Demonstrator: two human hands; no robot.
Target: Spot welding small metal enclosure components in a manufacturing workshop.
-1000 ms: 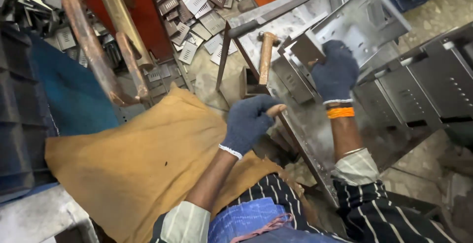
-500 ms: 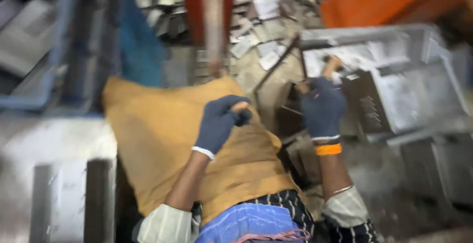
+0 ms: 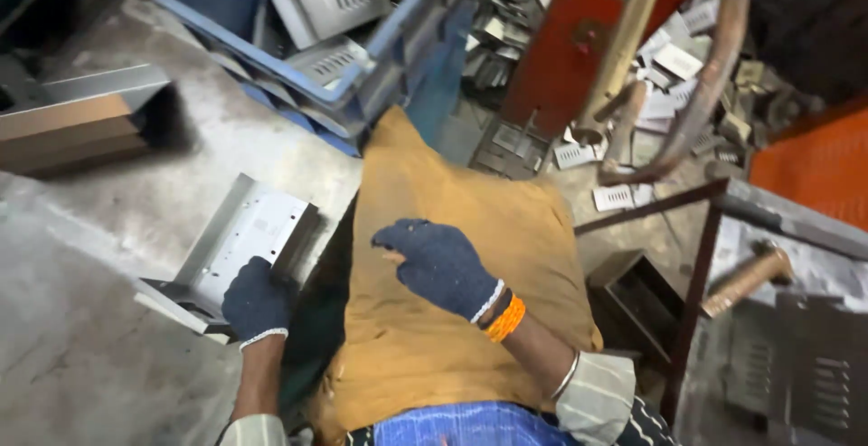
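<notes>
My left hand (image 3: 256, 301), in a dark blue knit glove, grips the near end of a folded grey sheet-metal part (image 3: 242, 245) that lies on the concrete floor at the lower left. My right hand (image 3: 438, 265), gloved the same way with an orange band at the wrist, hovers over the mustard-brown cloth (image 3: 434, 356) on my lap, fingers loosely spread and holding nothing. A hammer with a wooden handle (image 3: 747, 280) rests on the metal bench (image 3: 796, 220) at the right, away from both hands.
A blue plastic crate (image 3: 362, 66) with louvred metal plates stands at the back. A red machine frame (image 3: 561, 57) and bent copper-coloured pipes (image 3: 687, 112) rise behind the cloth. Several small plates (image 3: 669, 57) litter the floor. An orange crate (image 3: 814, 166) is far right, a flat box (image 3: 72, 125) far left.
The view has swung left. My left hand moved from the cloth to the sheet-metal part on the floor and gripped it. My right hand left the bench and came over the cloth.
</notes>
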